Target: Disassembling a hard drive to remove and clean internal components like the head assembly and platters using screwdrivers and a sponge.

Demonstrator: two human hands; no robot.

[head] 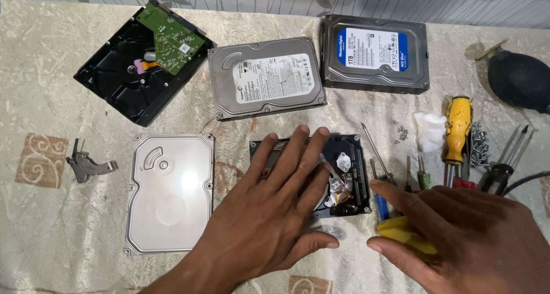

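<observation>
My left hand (275, 205) lies flat with fingers spread on an opened hard drive (349, 174), covering its platter; the arm and magnet end stay visible. My right hand (458, 237) rests to the right of that drive, fingers curled over a yellow-handled tool (401, 232) and beside a blue-handled screwdriver (380, 205). The drive's removed silver lid (170, 194) lies face up to the left of my left hand.
Farther back sit an upturned black drive with a green circuit board (146, 62), a silver drive (266, 77) and a blue-labelled drive (375, 53). A metal bracket (86, 166) lies at left. Screwdrivers (458, 128), loose screws (479, 144), a white wad (429, 131) and a black blower (518, 79) crowd the right.
</observation>
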